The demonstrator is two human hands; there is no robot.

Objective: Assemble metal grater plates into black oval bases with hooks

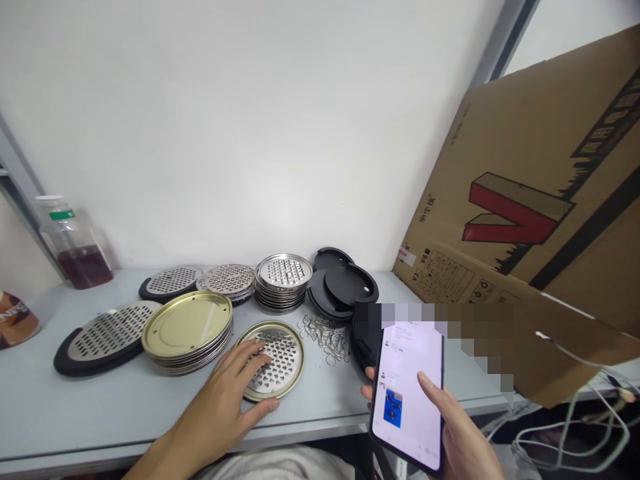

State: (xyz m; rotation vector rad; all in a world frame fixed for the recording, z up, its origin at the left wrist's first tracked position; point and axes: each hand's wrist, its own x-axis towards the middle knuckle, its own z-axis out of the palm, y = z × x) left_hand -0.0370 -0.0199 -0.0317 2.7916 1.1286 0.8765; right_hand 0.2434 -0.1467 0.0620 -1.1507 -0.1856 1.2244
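My left hand [230,390] rests with its fingers spread over a round metal grater disc [283,363] with a gold rim, near the table's front edge. The thumb lies by the disc's lower edge. In my right hand [457,427] is a smartphone [407,400], held upright with its screen lit; the thumb is over the right part of the screen. Left of the grater disc stands a stack of gold-coloured round plates [190,323]. Small metal clips with rings [325,333] lie loose between the disc and the phone.
Behind are a stack of grater discs [285,277], black round holders [350,290] and a black-rimmed grater [115,333]. A bottle of dark liquid [83,260] and a brown cup [15,320] stand at left. A large cardboard box [500,200] leans at right, above white cables [575,427].
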